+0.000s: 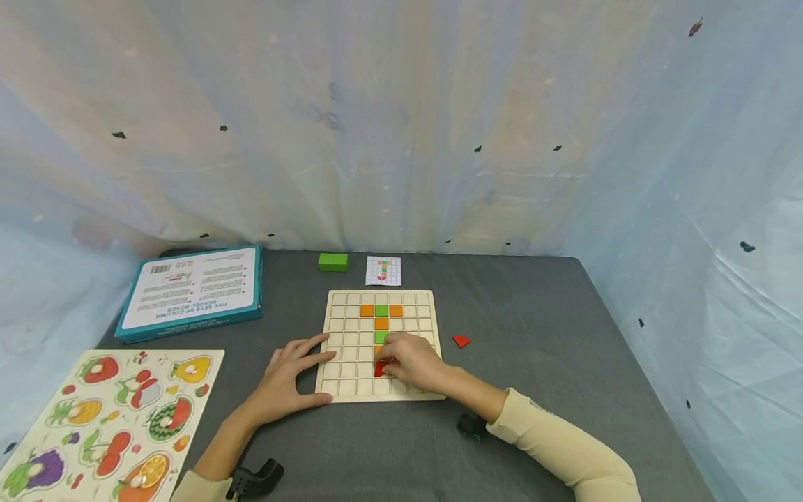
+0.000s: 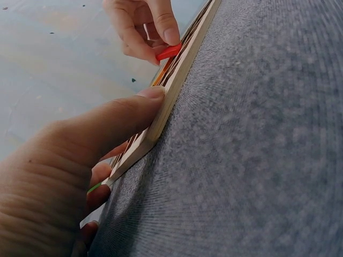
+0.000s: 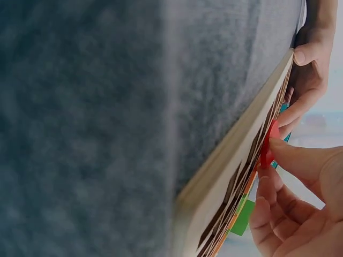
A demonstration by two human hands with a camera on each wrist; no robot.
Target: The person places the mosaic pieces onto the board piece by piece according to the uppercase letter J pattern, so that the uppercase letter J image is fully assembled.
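Note:
My right hand is over the lower middle of a wooden grid board, pinching a red tile between thumb and fingers. In the left wrist view that red tile is tilted close over the board's surface. My left hand rests at the board's left side, fingers spread, thumb at the near corner. On the board, an orange tile, a green tile and another orange tile form a row. More orange and green tiles run down from its middle, partly hidden by the right hand.
A red quarter-round piece lies right of the board. Behind it are a pattern card and a green block. At left are a teal box and a fruit puzzle board. A curtain hangs behind the table.

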